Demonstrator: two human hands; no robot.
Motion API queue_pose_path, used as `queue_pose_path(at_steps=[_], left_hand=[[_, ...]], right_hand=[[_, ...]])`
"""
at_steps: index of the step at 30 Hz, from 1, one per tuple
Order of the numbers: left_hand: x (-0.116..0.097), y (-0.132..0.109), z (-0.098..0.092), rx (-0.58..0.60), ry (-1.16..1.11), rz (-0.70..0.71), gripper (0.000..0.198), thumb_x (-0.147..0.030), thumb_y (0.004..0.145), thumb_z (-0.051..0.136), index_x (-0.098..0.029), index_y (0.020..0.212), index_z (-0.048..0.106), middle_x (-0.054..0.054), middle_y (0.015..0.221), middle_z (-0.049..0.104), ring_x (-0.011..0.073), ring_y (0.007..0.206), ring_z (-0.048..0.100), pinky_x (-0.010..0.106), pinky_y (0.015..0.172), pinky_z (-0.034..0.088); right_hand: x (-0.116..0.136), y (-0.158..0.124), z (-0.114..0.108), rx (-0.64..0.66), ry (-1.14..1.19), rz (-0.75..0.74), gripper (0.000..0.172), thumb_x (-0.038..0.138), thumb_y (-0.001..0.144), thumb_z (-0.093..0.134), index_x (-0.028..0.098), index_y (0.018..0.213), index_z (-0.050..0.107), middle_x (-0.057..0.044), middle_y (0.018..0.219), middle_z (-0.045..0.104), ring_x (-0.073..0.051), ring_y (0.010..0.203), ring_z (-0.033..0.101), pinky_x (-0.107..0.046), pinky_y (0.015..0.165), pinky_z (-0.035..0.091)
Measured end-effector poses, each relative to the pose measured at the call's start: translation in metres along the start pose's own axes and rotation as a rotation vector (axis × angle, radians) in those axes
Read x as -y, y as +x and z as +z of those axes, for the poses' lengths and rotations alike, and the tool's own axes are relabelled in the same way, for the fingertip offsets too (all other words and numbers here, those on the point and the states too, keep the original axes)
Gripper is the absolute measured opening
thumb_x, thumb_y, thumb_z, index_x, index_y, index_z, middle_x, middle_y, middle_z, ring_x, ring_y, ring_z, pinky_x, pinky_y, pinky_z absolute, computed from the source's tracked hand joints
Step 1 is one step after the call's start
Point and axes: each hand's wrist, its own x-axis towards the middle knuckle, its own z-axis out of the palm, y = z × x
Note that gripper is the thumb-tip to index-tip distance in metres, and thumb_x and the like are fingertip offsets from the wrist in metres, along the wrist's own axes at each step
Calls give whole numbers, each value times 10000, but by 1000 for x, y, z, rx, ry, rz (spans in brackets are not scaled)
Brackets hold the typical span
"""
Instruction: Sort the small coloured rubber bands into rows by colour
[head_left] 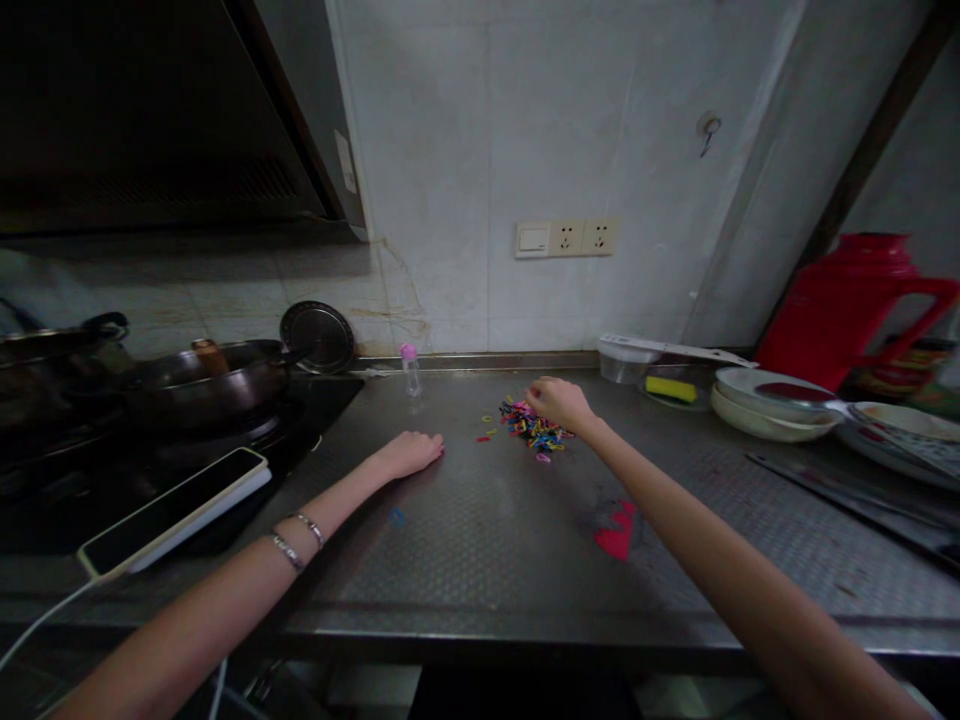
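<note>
A heap of small, multicoloured loops like hair ties [534, 428] lies on the metal countertop [465, 570], with a few loose ones at its left side. My right hand [561, 402] is over the upper right of this heap, its fingers curled in against the loops; whatever is between the fingertips is hidden. Left of the heap, my left hand [409, 455] rests palm down on the counter, fingers extended and holding nothing visible. A single blue loop [396, 517] lies just in front of it. Behind stands a small clear bottle [412, 378] with a pink cap.
At left, a phone [176, 505] with a cable lies by the stove, near a pan [202, 390]. A red heart-like patch [617, 532] marks the counter. To the right are a yellow sponge [670, 389], stacked bowls [772, 405] and a red jug [832, 310].
</note>
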Motion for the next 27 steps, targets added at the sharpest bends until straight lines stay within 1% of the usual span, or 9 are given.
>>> queue_pose_path(at_steps=[2, 5, 9, 14, 15, 17, 21, 24, 27], left_hand=[[1, 3, -4, 21, 1, -1, 365, -352, 900, 230, -134, 898, 523, 126, 761, 634, 213, 706, 625, 298, 625, 447], [4, 17, -10, -8, -129, -23, 353, -350, 903, 237, -130, 886, 512, 125, 776, 631, 197, 691, 620, 264, 587, 428], [-1, 54, -25, -160, -343, -74, 288, -284, 903, 263, -125, 864, 500, 125, 837, 626, 171, 748, 603, 248, 633, 416], [-29, 101, -54, -367, -547, -164, 215, -246, 878, 321, -127, 857, 499, 73, 791, 593, 147, 732, 553, 264, 679, 414], [-36, 107, -60, -362, -617, -160, 215, -253, 876, 322, -128, 880, 497, 59, 776, 586, 135, 708, 543, 253, 662, 417], [-49, 115, -69, -279, -772, -161, 259, -328, 860, 367, -122, 955, 492, 48, 769, 577, 121, 641, 527, 234, 596, 419], [-56, 115, -76, -98, -1023, -126, 434, -464, 833, 360, -128, 1078, 484, 97, 973, 572, 129, 688, 549, 207, 524, 415], [-38, 107, -73, -91, -1051, -141, 443, -457, 827, 347, -133, 1077, 514, 102, 1020, 575, 138, 741, 559, 197, 529, 417], [-2, 93, -64, -89, -873, -164, 325, -347, 778, 421, -107, 916, 592, 72, 825, 606, 117, 635, 540, 177, 475, 380]], right_hand=[[-4, -2, 0, -10, -4, -8, 391, 414, 853, 316, 186, 828, 633, -78, 917, 642, -182, 837, 575, -228, 629, 370], [-8, -4, -2, -27, -2, -2, 367, 388, 847, 328, 193, 796, 633, -71, 888, 653, -179, 811, 583, -227, 611, 357], [-9, -4, -6, -81, 8, 21, 347, 362, 841, 337, 191, 781, 634, -67, 873, 661, -175, 801, 588, -221, 594, 339], [-5, -3, -11, -133, 42, 65, 351, 370, 842, 342, 185, 779, 633, -68, 843, 665, -165, 778, 585, -213, 589, 326], [-4, -3, -11, -148, 51, 67, 351, 369, 844, 340, 187, 779, 632, -67, 841, 664, -162, 775, 583, -212, 591, 325], [-3, -4, -12, -174, 67, 67, 343, 363, 847, 340, 192, 773, 627, -60, 834, 662, -159, 765, 579, -213, 587, 321], [0, -10, -10, -193, 98, 56, 319, 344, 854, 339, 198, 769, 609, -47, 837, 650, -153, 747, 571, -213, 577, 314], [11, -17, -5, -165, 133, -2, 283, 325, 854, 358, 194, 799, 603, -49, 855, 637, -147, 754, 568, -211, 589, 324], [33, -25, 2, -89, 212, -164, 216, 283, 836, 414, 189, 865, 606, -54, 890, 623, -141, 796, 565, -208, 635, 346]])
